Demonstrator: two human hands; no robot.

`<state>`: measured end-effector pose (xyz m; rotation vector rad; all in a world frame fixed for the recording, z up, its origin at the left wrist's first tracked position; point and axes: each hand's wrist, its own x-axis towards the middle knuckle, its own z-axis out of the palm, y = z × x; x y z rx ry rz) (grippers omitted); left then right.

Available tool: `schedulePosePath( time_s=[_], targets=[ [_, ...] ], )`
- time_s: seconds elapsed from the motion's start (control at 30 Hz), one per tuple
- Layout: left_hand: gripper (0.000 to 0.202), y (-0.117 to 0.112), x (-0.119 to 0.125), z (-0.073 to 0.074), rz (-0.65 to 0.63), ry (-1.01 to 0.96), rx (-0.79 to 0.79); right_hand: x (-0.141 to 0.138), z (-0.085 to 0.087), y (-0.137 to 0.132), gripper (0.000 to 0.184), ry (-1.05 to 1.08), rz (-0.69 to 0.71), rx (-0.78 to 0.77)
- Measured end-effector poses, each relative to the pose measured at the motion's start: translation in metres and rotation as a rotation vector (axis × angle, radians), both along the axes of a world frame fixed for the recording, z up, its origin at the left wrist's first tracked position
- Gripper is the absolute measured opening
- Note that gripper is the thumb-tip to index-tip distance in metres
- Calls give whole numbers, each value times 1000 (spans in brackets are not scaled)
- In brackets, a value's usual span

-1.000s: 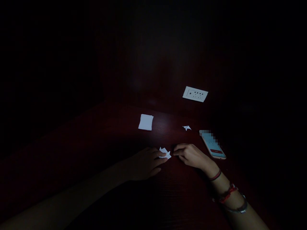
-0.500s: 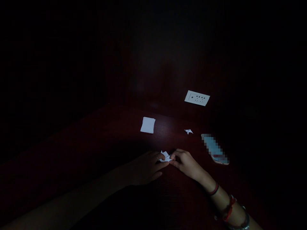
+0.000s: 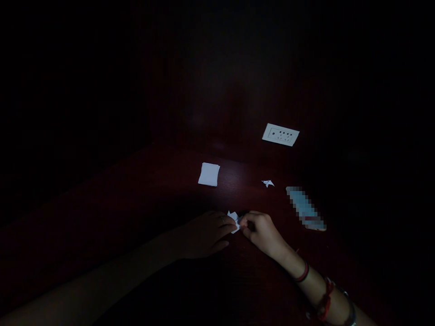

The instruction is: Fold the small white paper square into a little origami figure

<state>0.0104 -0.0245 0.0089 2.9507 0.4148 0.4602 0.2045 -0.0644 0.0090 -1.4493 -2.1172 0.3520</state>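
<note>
The scene is very dark. A small white folded paper piece (image 3: 234, 220) lies on the dark red wooden table (image 3: 146, 190) between my two hands. My left hand (image 3: 207, 233) rests on the table with its fingertips pressed on the paper's left side. My right hand (image 3: 260, 230), with bracelets at the wrist, has its fingers curled and pinches the paper's right edge. Most of the paper is hidden by the fingers.
A white square stack of paper (image 3: 209, 174) lies farther back on the table. A tiny folded paper figure (image 3: 268, 183) sits to its right. A phone (image 3: 306, 210) lies at the right. A white wall socket (image 3: 280, 134) is on the dark panel behind.
My right hand has moved left onto the paper and closed on its edge. The paper now shows less between the fingers. My left hand has stayed in place.
</note>
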Motion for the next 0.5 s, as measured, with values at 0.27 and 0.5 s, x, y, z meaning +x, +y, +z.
schedulePosePath(
  time_s=[0.27, 0.5],
  targets=[
    [38, 4, -1, 1, 23, 18, -56, 3, 0, -1, 13, -52, 85, 7],
    [34, 7, 0, 1, 45, 6, -121, 5, 5, -3, 14, -87, 163, -21]
  ],
)
